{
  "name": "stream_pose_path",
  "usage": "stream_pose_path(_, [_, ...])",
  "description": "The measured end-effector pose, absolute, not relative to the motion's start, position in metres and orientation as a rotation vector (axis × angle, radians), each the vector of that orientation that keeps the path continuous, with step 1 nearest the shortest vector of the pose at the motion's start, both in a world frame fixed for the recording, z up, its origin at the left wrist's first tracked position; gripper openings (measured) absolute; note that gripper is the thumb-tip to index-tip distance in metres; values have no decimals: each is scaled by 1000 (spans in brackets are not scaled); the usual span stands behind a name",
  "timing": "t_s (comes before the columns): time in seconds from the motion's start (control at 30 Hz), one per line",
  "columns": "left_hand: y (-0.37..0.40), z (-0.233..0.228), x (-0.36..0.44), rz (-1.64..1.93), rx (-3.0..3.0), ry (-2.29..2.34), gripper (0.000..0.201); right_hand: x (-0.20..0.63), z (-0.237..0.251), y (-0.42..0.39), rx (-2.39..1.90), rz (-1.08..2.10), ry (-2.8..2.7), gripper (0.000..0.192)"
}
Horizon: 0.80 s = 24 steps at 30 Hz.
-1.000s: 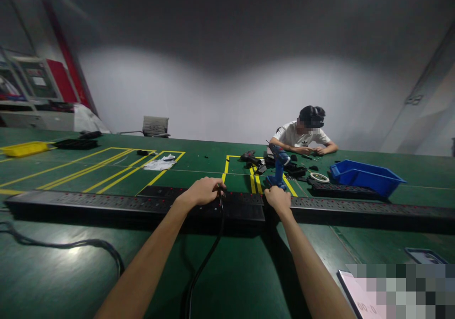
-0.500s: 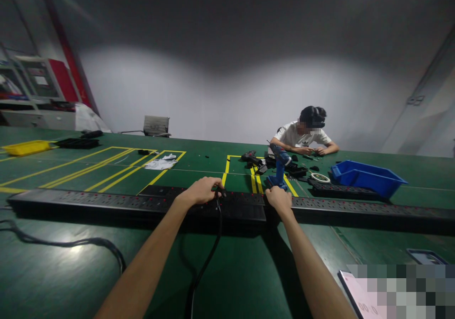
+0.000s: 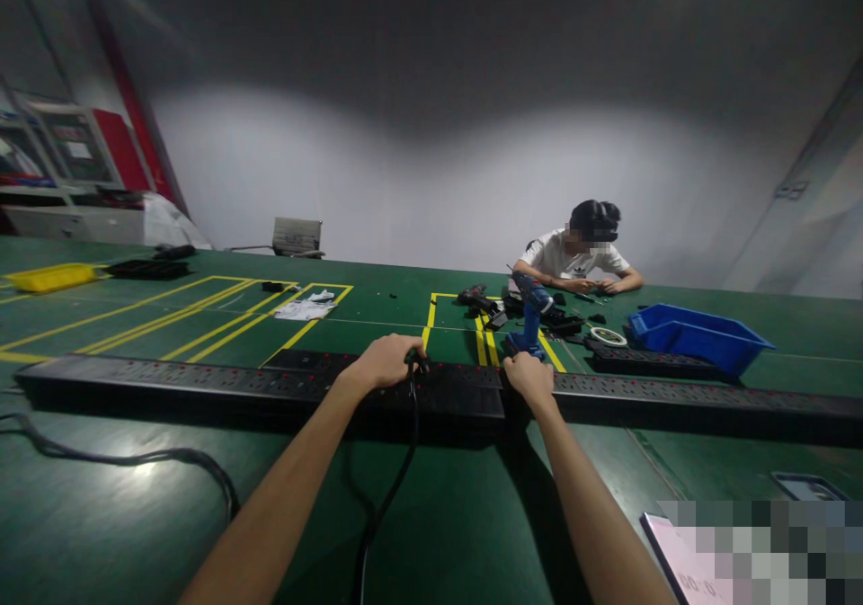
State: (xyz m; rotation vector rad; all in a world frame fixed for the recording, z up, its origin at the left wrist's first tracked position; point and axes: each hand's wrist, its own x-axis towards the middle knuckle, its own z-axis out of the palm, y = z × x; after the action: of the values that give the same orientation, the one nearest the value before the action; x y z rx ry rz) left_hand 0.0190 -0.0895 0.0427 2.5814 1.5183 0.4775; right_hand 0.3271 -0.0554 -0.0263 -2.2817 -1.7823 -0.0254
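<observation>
A long black power strip (image 3: 202,376) with rows of sockets and small red marks lies across the green table, a shorter black strip section (image 3: 465,400) in front of its middle. In my left hand (image 3: 387,361), closed at the fingertips, is a black plug (image 3: 419,364) held down at the sockets; whether it sits in one I cannot tell. Its black cord (image 3: 413,443) runs down toward me. My right hand (image 3: 529,378) is closed over the strip to the right of the middle, its fingers mostly hidden. Just beyond it stands a blue cordless drill (image 3: 532,317).
A blue bin (image 3: 701,335), a roll of white tape (image 3: 608,337) and loose black parts lie to the right, near a person (image 3: 580,254) seated opposite. Farther left are white papers (image 3: 306,306) and a yellow tray (image 3: 54,278). A black cable (image 3: 135,459) curves at lower left.
My left hand has shifted very slightly and the plug in it has tipped a little. My right hand has stayed in place on the strip.
</observation>
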Motion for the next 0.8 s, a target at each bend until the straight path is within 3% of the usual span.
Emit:
stream_pose_path(0.37, [-92, 39, 30, 537, 2591, 1517, 25, 328, -28, -55, -2278, -9, -1781, 45])
stream_pose_path(0.57, [-85, 28, 27, 608, 2525, 1471, 40, 327, -26, -57, -2272, -14, -1781, 45])
stream_pose_path(0.8, [-81, 19, 27, 630, 2418, 1419, 35, 327, -28, -55, -2285, -40, -1784, 44])
